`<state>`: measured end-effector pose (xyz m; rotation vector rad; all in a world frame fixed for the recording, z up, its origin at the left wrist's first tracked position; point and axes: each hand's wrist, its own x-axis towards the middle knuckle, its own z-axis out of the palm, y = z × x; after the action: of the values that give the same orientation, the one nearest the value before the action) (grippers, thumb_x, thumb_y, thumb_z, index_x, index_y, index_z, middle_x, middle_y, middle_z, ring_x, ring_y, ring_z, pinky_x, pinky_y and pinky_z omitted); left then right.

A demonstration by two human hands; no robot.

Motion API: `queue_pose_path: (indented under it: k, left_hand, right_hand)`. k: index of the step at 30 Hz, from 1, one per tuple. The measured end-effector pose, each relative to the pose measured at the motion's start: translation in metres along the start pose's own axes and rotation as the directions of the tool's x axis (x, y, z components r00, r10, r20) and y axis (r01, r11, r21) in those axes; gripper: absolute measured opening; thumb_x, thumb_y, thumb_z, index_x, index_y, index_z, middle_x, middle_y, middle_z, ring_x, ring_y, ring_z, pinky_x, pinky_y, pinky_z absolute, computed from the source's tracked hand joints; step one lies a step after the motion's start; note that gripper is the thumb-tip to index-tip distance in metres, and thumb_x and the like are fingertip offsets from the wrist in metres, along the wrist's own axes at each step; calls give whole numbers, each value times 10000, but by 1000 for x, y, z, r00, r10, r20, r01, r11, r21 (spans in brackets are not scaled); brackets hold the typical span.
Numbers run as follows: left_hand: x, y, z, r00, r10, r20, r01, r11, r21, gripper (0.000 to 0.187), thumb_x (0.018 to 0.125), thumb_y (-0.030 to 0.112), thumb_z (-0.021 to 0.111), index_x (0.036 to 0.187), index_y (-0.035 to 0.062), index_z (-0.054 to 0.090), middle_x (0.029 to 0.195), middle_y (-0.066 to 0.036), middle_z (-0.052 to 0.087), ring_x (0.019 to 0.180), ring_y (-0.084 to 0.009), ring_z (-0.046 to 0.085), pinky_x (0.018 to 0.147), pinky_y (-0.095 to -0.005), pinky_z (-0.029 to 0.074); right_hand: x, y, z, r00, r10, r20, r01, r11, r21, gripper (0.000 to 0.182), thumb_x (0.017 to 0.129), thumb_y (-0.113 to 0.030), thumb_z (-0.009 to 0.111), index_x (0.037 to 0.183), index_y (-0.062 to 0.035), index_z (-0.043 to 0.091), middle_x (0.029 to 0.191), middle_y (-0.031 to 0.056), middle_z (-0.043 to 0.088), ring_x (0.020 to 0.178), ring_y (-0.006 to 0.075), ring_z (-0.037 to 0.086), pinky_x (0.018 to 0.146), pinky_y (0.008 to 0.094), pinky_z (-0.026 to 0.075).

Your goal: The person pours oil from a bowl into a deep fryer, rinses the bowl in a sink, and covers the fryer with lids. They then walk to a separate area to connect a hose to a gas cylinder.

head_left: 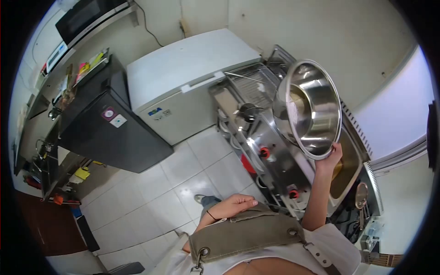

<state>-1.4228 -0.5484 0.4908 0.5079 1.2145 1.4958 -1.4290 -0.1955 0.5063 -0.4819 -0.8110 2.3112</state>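
Note:
My right hand [331, 157] grips the rim of a large, deep steel bowl [321, 98], which is tilted on its side above the steel counter. Its shiny inside faces right, and some pale reflections or residue show in it. My left hand [233, 205] rests at the top edge of the brown apron [247, 231], its fingers curled together; whether cloth is between them is hidden. Below the bowl is the steel fryer unit [279, 160] with two red knobs. A sink basin [348, 169] lies just right of my right hand.
A white chest freezer [192, 59] stands against the back wall, beside a dark fridge [123, 128]. Wire racks [256, 85] and a ladle [249, 111] sit left of the bowl. A strainer [361, 195] is at the right. Tiled floor [178, 178] stretches at the left.

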Motion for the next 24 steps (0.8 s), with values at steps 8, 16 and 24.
queue_pose_path:
  k: [8,16,24]
  left_hand:
    - [-178,-20,-107,893,137,-430,-139,990,27,376,952,288,439,636,88,404,581,83,293,547,-38,244,485,-224,230]
    - [-338,-59,-151,524,229,-821,-318,946,61,396,948,333,432,644,87,370,610,77,278,565,-44,264,503,-223,260]
    - [-455,-133,-198,181,156,-971,-669,743,-6,379,955,368,406,661,134,353,610,91,249,550,-35,236,482,-204,227]
  right_hand:
    - [-78,229,172,948,298,116,-293,955,-57,324,734,-173,436,946,33,569,985,158,612,913,264,591,845,359,456]
    - [-180,455,284,442,835,328,-737,547,-397,329,738,-159,462,1006,9,548,1029,111,588,956,251,557,882,372,433]
    - [-332,671,390,211,952,220,-670,305,-677,159,723,-169,496,576,-131,446,418,-48,364,301,79,203,395,179,336]
